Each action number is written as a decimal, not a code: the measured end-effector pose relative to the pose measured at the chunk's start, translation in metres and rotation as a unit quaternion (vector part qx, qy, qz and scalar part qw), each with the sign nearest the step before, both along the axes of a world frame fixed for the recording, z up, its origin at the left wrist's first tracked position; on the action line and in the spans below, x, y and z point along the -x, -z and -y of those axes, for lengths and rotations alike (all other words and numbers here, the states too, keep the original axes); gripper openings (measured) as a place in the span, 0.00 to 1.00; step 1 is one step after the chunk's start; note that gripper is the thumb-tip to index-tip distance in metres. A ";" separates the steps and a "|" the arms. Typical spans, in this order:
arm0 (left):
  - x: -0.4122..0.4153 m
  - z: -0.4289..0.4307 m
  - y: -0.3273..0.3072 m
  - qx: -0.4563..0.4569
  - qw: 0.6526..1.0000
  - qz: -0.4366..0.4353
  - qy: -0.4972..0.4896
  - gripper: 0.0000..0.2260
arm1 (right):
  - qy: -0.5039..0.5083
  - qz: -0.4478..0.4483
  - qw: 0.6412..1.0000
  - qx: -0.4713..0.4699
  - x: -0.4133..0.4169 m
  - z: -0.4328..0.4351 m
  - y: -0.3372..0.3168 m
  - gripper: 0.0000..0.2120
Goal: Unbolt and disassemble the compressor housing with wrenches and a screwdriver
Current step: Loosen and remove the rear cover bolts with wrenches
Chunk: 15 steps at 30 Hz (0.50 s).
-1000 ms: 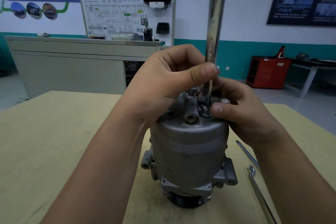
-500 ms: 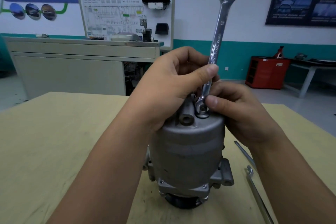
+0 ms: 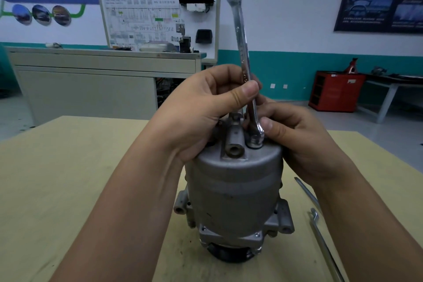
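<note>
Before us the compressor housing [image 3: 233,190] stands on the counter [image 3: 57,178]. On its top the wrench [image 3: 240,30] stands upright over a bolt [image 3: 254,143], our left hand [image 3: 201,112] gripping it from the left and our right hand [image 3: 297,135] from the right. Right of the housing, a thin shaft [image 3: 307,192] and, nearer us, a long tool [image 3: 325,249] lie on the counter.

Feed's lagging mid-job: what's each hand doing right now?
Left hand: pinching the wrench shaft.
Right hand: pinching the wrench's ring end atop the compressor.
</note>
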<state>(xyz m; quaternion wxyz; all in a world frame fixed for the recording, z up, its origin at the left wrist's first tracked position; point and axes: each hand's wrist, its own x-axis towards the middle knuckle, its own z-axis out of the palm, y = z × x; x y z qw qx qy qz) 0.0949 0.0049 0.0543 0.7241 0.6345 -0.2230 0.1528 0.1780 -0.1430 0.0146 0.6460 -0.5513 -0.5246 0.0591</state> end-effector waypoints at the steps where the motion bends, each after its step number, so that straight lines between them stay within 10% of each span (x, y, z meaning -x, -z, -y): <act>1: 0.000 0.000 0.000 0.004 1.000 0.003 -0.002 0.04 | 0.000 -0.001 1.000 0.002 0.000 0.000 0.000 0.15; 15: 0.000 0.002 0.001 0.028 0.998 0.024 -0.044 0.07 | -0.011 0.000 1.000 0.000 0.002 0.001 -0.002 0.12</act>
